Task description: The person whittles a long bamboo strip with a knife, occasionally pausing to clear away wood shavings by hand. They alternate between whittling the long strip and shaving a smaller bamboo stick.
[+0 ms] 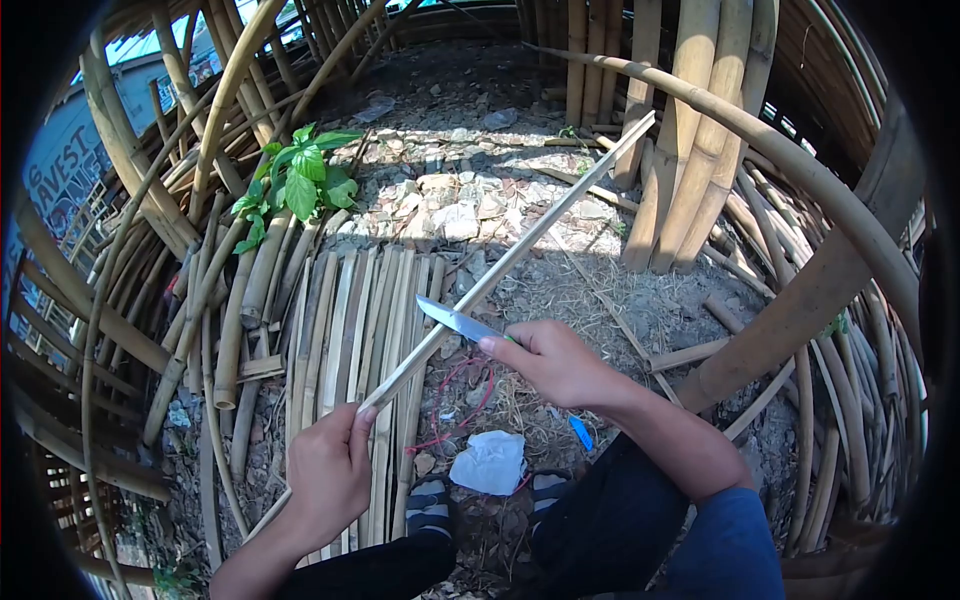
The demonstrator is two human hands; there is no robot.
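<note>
A long, pale bamboo strip (534, 236) slants from lower left to upper right in front of me. My left hand (328, 462) is closed around its lower part, thumb on top. In my right hand (540, 360) is a knife (455, 318), its handle mostly hidden by the fingers. The blade lies across the strip near its middle and appears to touch it. Beneath the strip, to the left, many split bamboo slats (345, 330) lie side by side on the ground.
Bamboo poles (700, 130) stand at the upper right, and a curved pole (740, 125) arches over the right side. A leafy plant (303, 178) grows at left. By my sandals (430, 508) lie a white crumpled sheet (488, 462), red string (437, 440) and a blue object (581, 433).
</note>
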